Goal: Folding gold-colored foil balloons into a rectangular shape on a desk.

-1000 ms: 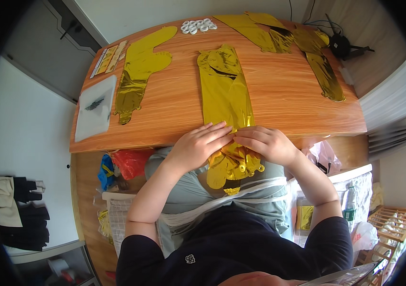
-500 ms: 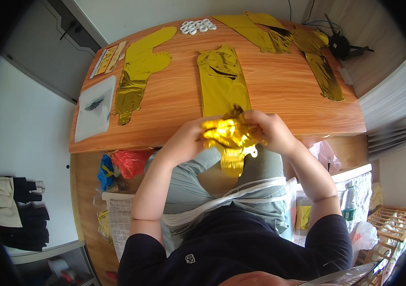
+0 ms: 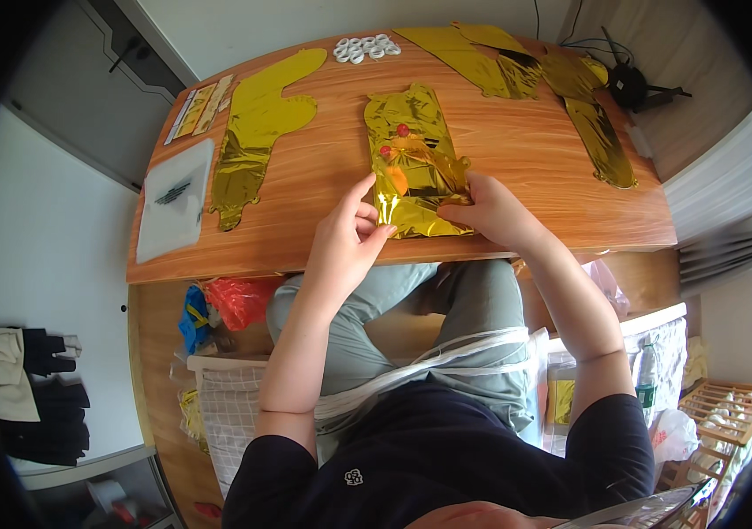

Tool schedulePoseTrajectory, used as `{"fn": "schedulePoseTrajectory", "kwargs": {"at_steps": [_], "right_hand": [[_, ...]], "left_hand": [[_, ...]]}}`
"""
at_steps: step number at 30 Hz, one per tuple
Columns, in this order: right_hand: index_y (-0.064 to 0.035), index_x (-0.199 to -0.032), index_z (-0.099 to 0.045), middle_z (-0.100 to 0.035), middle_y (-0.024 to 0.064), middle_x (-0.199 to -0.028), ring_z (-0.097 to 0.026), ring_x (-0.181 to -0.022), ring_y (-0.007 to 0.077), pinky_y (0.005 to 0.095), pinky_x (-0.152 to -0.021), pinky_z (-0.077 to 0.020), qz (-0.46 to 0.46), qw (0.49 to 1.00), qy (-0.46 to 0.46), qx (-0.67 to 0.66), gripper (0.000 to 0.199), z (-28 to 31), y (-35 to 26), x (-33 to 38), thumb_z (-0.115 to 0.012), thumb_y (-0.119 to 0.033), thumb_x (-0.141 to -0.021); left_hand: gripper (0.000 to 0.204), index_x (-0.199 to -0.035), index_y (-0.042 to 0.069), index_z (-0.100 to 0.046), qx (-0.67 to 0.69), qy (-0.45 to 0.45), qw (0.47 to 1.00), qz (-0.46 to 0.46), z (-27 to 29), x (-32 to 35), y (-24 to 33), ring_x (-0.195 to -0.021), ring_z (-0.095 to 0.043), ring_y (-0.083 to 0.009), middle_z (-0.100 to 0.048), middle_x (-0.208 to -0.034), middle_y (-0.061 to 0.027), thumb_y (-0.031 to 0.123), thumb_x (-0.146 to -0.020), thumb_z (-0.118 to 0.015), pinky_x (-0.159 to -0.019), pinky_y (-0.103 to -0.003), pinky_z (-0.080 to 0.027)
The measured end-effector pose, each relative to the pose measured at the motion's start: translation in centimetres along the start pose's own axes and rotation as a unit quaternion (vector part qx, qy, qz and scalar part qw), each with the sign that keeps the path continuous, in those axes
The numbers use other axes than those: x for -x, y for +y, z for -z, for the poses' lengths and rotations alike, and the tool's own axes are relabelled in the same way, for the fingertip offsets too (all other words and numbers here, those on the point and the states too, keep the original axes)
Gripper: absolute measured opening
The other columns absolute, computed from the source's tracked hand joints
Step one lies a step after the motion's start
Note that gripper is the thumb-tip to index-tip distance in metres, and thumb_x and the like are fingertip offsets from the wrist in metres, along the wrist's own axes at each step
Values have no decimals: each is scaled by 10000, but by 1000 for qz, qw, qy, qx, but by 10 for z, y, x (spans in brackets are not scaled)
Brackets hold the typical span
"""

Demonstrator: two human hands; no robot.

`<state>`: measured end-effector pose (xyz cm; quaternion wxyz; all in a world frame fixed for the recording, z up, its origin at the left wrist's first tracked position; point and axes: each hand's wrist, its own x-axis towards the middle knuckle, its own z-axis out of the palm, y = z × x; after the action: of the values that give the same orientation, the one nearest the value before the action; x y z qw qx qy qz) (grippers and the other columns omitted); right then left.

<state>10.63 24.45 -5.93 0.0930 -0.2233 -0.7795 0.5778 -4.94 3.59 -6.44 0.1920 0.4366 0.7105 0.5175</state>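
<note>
A flat gold foil balloon lies lengthwise on the wooden table in front of me, its near part folded over the rest. Two small red spots and an orange patch show on its shiny surface; whether they are printed or reflected I cannot tell. My left hand pinches the balloon's near left corner between thumb and fingers. At the right side, my right hand grips the folded part, its thumb on top of the foil. The fingertips under the foil are hidden.
Other flat gold foil balloons lie at the left, the far right and the right edge. White rings sit at the back. A clear plastic bag and small cards are on the left; a black router stands back right.
Both hands have moved forward from above my lap onto the table. The crumpled gold foil they held up now lies folded flat over the balloon on the table.
</note>
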Motion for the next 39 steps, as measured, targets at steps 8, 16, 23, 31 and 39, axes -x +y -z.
{"fn": "schedulePoseTrajectory", "kwargs": {"at_steps": [8, 16, 23, 31, 39], "right_hand": [[77, -1133, -668, -725, 118, -913, -662, -816, 167, 322, -745, -527, -41, 999, -22, 9, 367, -3, -9, -8, -735, -124, -834], [77, -1135, -668, -736, 132, -938, -684, -840, 181, 320, -758, -537, -67, 997, -23, 23, 385, -4, -18, -8, -742, -133, -821], [76, -1140, -647, -729, 135, -928, -678, -826, 185, 327, -753, -536, -23, 999, 6, 22, 380, -4, -4, -6, -742, -142, -843], [71, -1089, -633, -698, 130, -844, -652, -746, 189, 337, -703, -525, 31, 998, 43, 42, 347, -11, 0, 0, -753, -160, -859], [82, -1134, -638, -719, 168, -905, -682, -816, 232, 355, -768, -536, 12, 996, 38, 77, 402, -10, -9, 3, -747, -174, -846]], "left_hand": [[730, -1505, 70, -477, -93, 90, 991, -45, -14, 16, -5, -711, -678, -165, -639, -980, -98, 52, -855, -808, -645, -315, -564], [594, -1441, 67, -540, -115, 137, 977, -113, -20, 27, -15, -779, -695, -186, -638, -1002, -99, 21, -892, -762, -675, -316, -569], [521, -1363, 52, -513, -35, 96, 992, -67, -10, 19, 2, -788, -692, -191, -635, -1034, -99, -5, -894, -735, -681, -316, -560], [421, -1203, 62, -487, -43, 5, 997, 66, 5, -2, 8, -792, -700, -142, -577, -1021, -88, 25, -890, -767, -645, -284, -538], [350, -1030, 13, -546, -131, 61, 989, -15, -1, 11, 8, -737, -717, -185, -601, -957, -110, 63, -839, -835, -627, -320, -551]]}}
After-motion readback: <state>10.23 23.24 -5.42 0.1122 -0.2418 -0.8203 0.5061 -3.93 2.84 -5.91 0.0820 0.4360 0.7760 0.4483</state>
